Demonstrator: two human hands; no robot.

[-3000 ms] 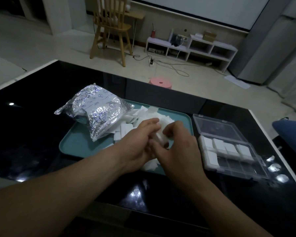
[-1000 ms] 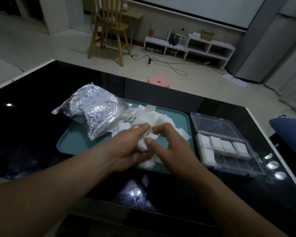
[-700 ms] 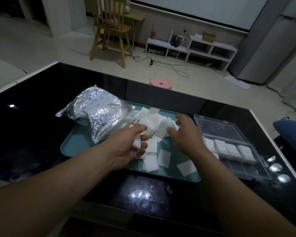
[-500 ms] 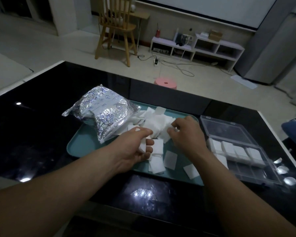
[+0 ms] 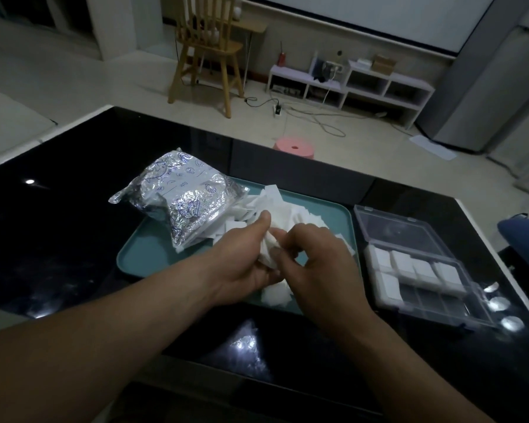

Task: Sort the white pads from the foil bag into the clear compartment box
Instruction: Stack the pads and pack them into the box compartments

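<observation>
White pads (image 5: 268, 244): soft, light, prob. slippy; grip edges.
L hand (image 5: 242, 259): fingers curled round pads.
R hand (image 5: 318, 265): fingertips pinch pads.

foil bag (image 5: 182, 206) on tray (image 5: 135, 254) left of pads (image 5: 283, 209), compartment box (image 5: 425, 270) right of tray

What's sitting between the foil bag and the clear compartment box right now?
Head view: loose white pads heaped on the teal tray, with the left hand and right hand gripping a bunch over them.
</observation>
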